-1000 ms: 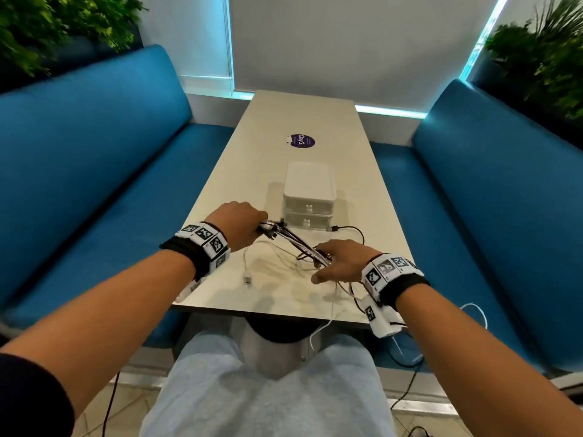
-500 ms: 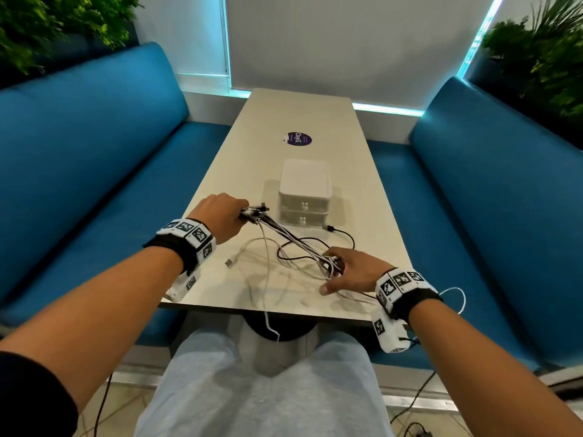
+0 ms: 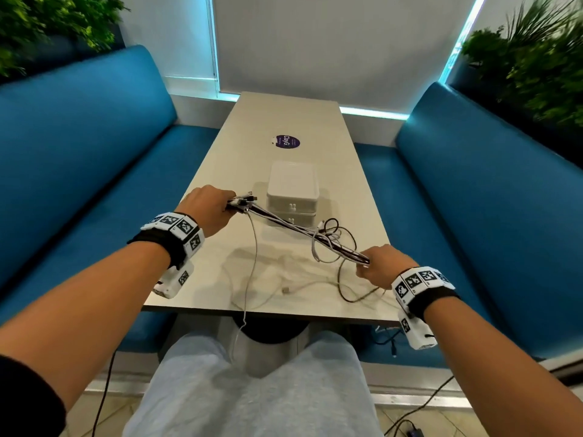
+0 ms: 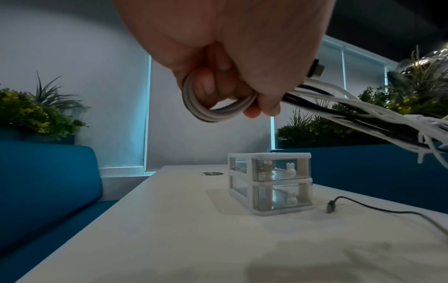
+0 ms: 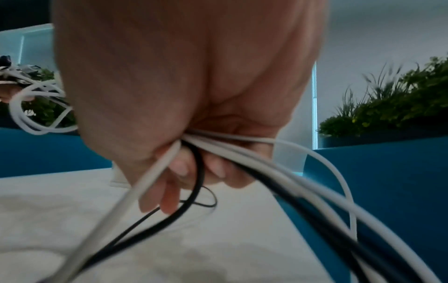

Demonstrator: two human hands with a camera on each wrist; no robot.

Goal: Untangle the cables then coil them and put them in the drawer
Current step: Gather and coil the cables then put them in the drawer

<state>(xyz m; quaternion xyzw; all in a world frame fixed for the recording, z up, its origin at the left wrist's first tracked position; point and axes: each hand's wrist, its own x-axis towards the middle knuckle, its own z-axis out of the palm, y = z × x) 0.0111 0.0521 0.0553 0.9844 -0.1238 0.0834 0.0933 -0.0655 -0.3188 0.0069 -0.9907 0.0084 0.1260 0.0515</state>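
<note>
A bundle of white and black cables stretches taut above the table between my two hands. My left hand grips the plug ends at the left; in the left wrist view its fingers curl round white loops and black strands. My right hand grips the other end at the right; white and black cables run through its curled fingers. A tangled knot of loops hangs mid-bundle. Loose ends lie on the table, and one white cable dangles over the near edge. The small two-drawer box stands behind, both drawers closed.
The long beige table carries a purple sticker. Blue benches flank it on both sides, with plants behind them. A black plug and cable lie right of the drawer box. More cables trail on the floor.
My hands have drawn apart, the left going left and the right going right and nearer, pulling the bundle straight and lifting it. The loops have slid along toward the right hand.
</note>
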